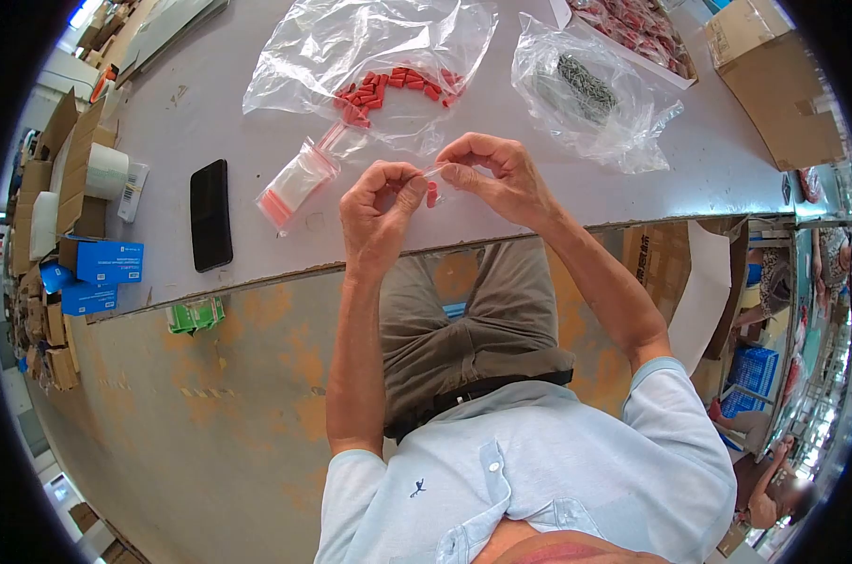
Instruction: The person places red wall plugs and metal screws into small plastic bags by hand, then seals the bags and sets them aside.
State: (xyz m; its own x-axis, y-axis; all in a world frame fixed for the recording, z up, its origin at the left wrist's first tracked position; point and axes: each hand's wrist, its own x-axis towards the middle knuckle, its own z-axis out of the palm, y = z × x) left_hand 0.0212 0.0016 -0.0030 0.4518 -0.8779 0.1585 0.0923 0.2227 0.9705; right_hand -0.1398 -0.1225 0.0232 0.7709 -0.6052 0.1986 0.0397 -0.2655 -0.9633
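Note:
Both my hands pinch the top of a small clear plastic bag near the table's front edge. My left hand is closed on one corner, my right hand on the other. A red plastic plug shows below the pinched edge, seemingly inside the bag. Just beyond, a large clear bag lies spread with several loose red plugs on it. Left of my hands rests a stack of small red-edged zip bags. A clear bag of dark screws lies at the right.
A black phone lies at the left, near blue boxes and a tape roll. At the right back stand a cardboard box and a tray of filled red packets. Another person sits at far right.

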